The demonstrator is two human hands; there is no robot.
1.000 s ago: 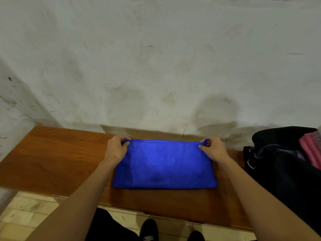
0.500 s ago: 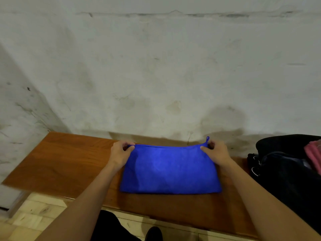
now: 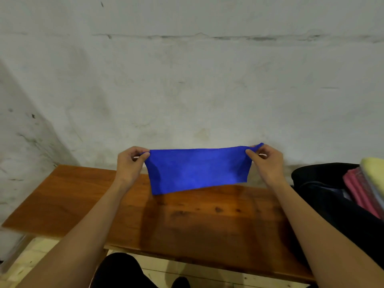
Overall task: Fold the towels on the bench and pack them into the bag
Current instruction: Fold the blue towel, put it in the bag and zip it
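The blue towel (image 3: 197, 170) lay flat on the table (image 3: 68, 196) a moment ago; now it hangs in the air above it. The left hand (image 3: 129, 163) and right hand (image 3: 267, 161) pinch its top corners with their fingers (image 3: 145, 155). It looks ready for another fold before going in the black bag (image 3: 324, 196) on the right.

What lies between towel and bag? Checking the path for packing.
Only the right hand gripping the towel, then bare bench up to the bag, in the head view.
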